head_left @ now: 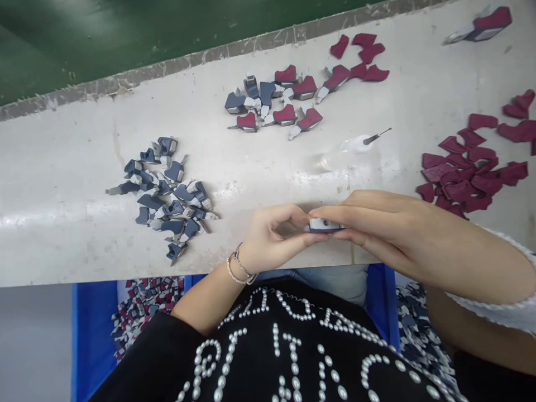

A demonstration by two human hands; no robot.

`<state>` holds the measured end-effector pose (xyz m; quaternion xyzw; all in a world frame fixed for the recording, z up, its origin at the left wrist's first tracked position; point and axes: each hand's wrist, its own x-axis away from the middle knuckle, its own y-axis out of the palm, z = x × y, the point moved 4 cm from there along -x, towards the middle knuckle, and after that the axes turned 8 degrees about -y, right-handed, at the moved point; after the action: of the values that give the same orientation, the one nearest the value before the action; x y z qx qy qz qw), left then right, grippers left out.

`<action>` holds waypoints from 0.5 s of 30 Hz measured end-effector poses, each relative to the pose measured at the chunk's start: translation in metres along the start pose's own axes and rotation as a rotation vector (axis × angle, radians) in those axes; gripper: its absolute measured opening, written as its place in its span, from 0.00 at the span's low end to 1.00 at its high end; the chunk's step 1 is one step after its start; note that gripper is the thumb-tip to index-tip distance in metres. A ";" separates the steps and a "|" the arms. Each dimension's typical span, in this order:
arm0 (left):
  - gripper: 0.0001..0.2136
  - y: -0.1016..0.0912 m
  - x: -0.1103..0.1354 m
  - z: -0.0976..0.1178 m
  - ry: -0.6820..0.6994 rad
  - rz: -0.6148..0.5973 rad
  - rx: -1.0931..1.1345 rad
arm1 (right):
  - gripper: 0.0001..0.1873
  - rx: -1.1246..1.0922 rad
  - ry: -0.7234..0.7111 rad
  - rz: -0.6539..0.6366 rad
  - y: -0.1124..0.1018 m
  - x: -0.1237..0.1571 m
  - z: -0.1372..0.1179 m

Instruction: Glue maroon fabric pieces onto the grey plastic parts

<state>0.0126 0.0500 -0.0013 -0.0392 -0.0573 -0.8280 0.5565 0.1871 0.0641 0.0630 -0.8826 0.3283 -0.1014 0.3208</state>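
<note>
Between both hands, just above the near edge of the table, is a small grey-and-white plastic part. My left hand pinches its left end between thumb and finger. From the other side, my right hand closes over the rest, so much of the part is hidden. To the left lies a heap of grey-and-white plastic parts. Maroon curved pieces are piled on the right. Beyond my hands sits a group of parts with maroon pieces on top, beside some plain grey ones.
A pale bottle with a thin dark tip lies on the white table. One maroon-topped part is at the far right. A blue bin full of parts stands below the left edge, another blue bin at right.
</note>
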 end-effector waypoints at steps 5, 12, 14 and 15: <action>0.12 0.002 0.002 -0.005 -0.079 -0.028 0.131 | 0.19 -0.035 0.004 -0.016 -0.003 -0.004 0.000; 0.12 -0.001 -0.004 0.001 0.033 -0.082 -0.053 | 0.21 0.011 -0.010 -0.001 0.002 -0.006 0.001; 0.11 -0.001 -0.004 0.001 0.033 -0.137 -0.067 | 0.19 0.001 -0.018 -0.016 0.005 -0.006 0.001; 0.09 -0.001 -0.004 0.001 0.024 -0.151 -0.067 | 0.18 -0.007 -0.021 -0.022 0.005 -0.006 0.001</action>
<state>0.0134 0.0543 -0.0013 -0.0433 -0.0254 -0.8695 0.4913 0.1796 0.0653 0.0593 -0.8883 0.3153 -0.0945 0.3202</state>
